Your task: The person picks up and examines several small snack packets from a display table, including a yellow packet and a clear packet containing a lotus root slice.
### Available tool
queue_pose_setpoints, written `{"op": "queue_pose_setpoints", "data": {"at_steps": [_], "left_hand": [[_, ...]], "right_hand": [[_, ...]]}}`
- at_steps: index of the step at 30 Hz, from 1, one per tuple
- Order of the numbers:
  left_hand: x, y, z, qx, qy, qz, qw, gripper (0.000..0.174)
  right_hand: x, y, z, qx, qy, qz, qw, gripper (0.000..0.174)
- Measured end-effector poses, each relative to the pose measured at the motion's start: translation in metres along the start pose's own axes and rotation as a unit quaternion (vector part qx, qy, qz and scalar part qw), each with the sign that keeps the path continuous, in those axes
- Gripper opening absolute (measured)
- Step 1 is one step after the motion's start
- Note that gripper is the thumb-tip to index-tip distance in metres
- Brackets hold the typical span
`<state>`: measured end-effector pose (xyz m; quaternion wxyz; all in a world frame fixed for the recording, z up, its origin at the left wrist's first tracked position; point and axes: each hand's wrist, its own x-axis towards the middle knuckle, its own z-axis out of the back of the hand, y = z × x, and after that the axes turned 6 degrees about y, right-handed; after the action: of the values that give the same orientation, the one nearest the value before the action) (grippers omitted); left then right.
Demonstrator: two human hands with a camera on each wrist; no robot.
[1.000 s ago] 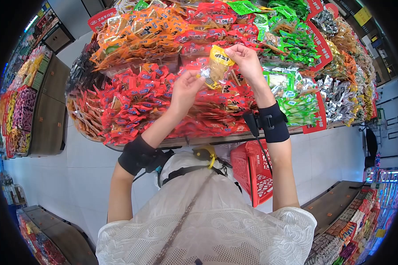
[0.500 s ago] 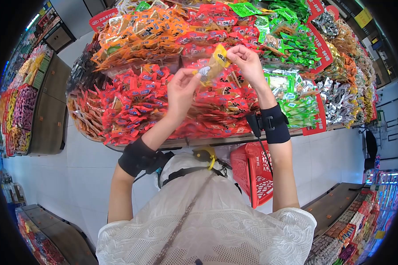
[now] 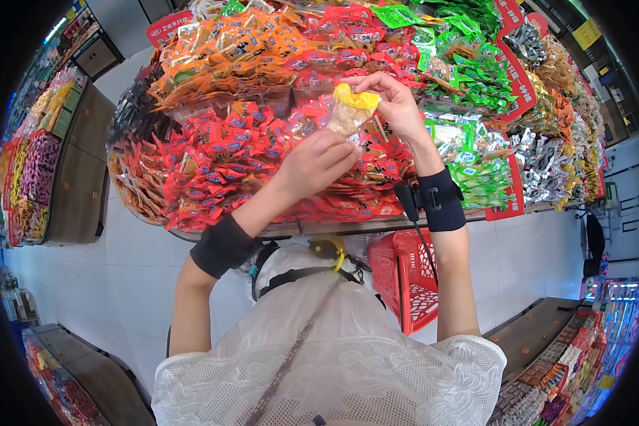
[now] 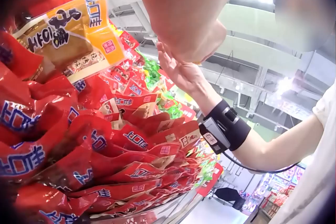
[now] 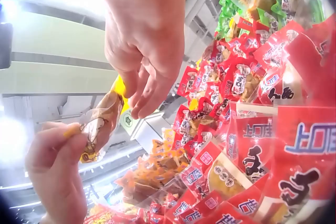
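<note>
A clear snack packet (image 3: pixel 349 119) with a yellow top is held up between both hands, above the piled packets. My right hand (image 3: pixel 396 105) pinches its yellow end between thumb and fingers. At the lower end my left hand (image 3: pixel 318 167) grips the packet, its back turned up to the head view. The right wrist view shows the packet (image 5: pixel 100 124) stretched at a slant, with the left thumb and finger pinching its far end. In the left wrist view the left hand (image 4: pixel 191 16) hides the packet.
Red snack packets (image 3: pixel 216 167) heap up right below the hands. Orange packets (image 3: pixel 227 46) lie at the back left, green ones (image 3: pixel 476 67) at the right. A red shopping basket (image 3: pixel 407 277) stands by the person, below the display's front edge.
The packet tilted over, then came back more upright. My left hand first drew a little left, then moved right and turned its back upward. My right hand stayed near the same place.
</note>
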<state>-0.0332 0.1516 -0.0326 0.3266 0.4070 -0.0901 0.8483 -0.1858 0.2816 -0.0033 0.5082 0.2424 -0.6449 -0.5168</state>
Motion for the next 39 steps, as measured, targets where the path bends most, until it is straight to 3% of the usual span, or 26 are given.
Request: {"op": "queue_pose_setpoints", "data": {"at_steps": [18,21,25,26,30,34,36,39], "left_hand": [[-0.006,0.004,-0.007,-0.011,0.024,0.003,1.000,0.032],[-0.004,0.007,-0.004,-0.099,-0.005,0.101,0.990,0.026],[0.008,0.005,-0.001,-0.191,-0.135,0.333,0.913,0.014],[0.012,0.003,-0.002,-0.336,-0.184,0.408,0.829,0.010],[-0.003,0.019,-0.017,-0.497,-0.200,0.547,0.642,0.009],[0.005,0.014,-0.011,-0.541,-0.230,0.584,0.559,0.007],[-0.001,0.017,-0.011,-0.547,-0.228,0.592,0.546,0.008],[-0.011,0.022,-0.007,-0.551,-0.221,0.599,0.537,0.009]], "right_hand": [[-0.002,-0.012,0.005,-0.012,0.003,-0.033,0.999,0.016],[-0.001,-0.007,0.006,-0.009,-0.013,-0.034,0.999,0.016],[-0.003,-0.011,0.015,-0.019,-0.036,-0.043,0.998,0.007],[-0.004,-0.010,0.017,-0.018,-0.044,-0.070,0.996,0.007],[-0.003,-0.004,0.015,-0.023,-0.065,-0.121,0.990,0.014],[0.005,0.015,0.000,-0.054,-0.067,-0.185,0.979,0.021],[0.009,0.016,0.000,-0.040,0.005,-0.181,0.983,0.029],[0.016,0.016,-0.009,-0.022,0.017,-0.180,0.983,0.029]]}}
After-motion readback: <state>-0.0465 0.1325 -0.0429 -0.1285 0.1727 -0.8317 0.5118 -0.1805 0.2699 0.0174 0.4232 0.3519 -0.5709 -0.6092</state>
